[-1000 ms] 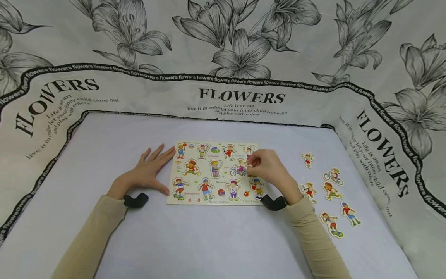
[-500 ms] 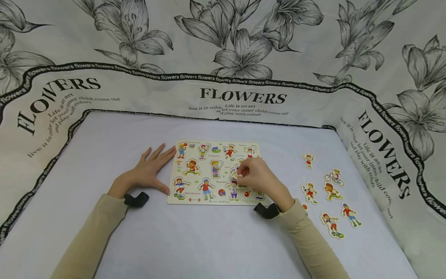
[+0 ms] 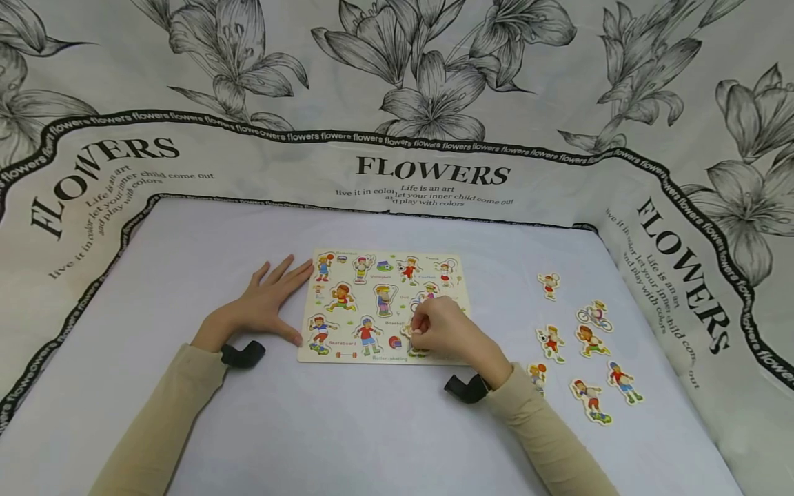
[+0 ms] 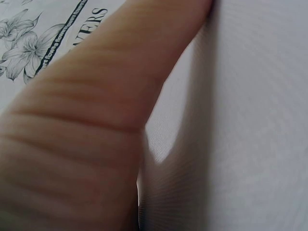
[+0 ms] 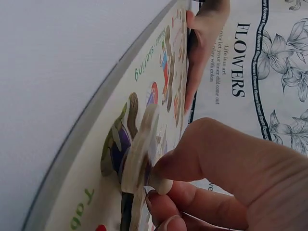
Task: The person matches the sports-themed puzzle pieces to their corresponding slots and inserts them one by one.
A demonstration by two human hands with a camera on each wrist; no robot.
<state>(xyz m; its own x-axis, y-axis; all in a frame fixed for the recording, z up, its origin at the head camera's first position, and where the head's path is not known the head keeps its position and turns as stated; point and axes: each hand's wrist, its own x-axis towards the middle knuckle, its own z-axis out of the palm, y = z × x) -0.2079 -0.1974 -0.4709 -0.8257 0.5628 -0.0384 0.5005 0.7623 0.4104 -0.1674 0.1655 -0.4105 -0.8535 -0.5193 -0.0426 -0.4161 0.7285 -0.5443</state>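
Observation:
A flat puzzle board with recesses picturing children at sports lies on the white table. My left hand is spread at its left edge, thumb and fingertips touching the edge. Over the lower right part of the board, my right hand pinches a wooden puzzle piece by its small knob, between thumb and fingers. The right wrist view shows this piece edge-on and tilted, beside a figure in purple printed on the board. Its printed face is mostly hidden.
Several loose puzzle pieces lie to the right: a tennis player, a cyclist, a footballer, a runner, a roller skater and a skateboarder. Another piece is partly behind the right sleeve. Flower-printed cloth walls the table.
My right hand has moved down and left across the board with the piece, from beside the cyclist picture to the lower right. The left hand keeps its place.

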